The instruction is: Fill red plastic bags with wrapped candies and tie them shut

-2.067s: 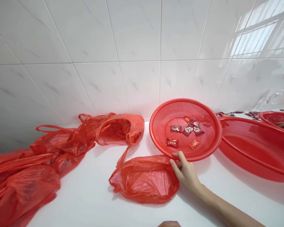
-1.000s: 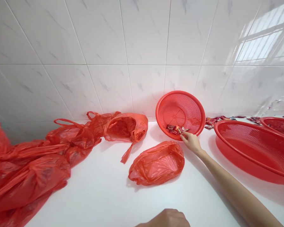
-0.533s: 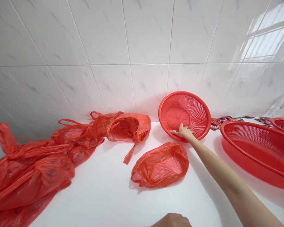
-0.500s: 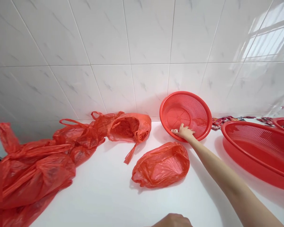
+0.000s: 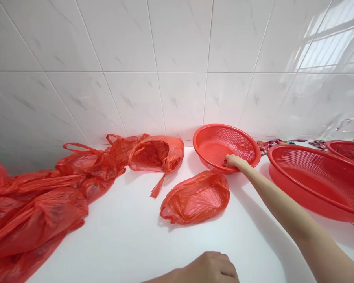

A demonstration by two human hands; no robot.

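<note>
My right hand (image 5: pixel 232 160) reaches over the near rim of a round red mesh basket (image 5: pixel 212 153) by the wall. Its fingers are closed, and what they hold, if anything, is too small to name. An open red plastic bag (image 5: pixel 197 198) lies on the white table just in front of the basket. Near the bottom edge of the view rests my left hand (image 5: pixel 211 267), back up, with fingers curled; its fingertips are hidden. The small pale items by the basket's rim are now mostly hidden.
Another open red bag (image 5: pixel 156 153) lies against the wall, with knotted red bags (image 5: pixel 41 212) to its left. A large red basket (image 5: pixel 315 184) stands at the right, a smaller one (image 5: pixel 349 151) behind it. Small wrapped packets (image 5: pixel 273 145) lie along the wall.
The fingers of my right hand have gone from spread to closed, and the basket has tipped down flatter. My left hand shows more at the bottom. The view has shifted slightly.
</note>
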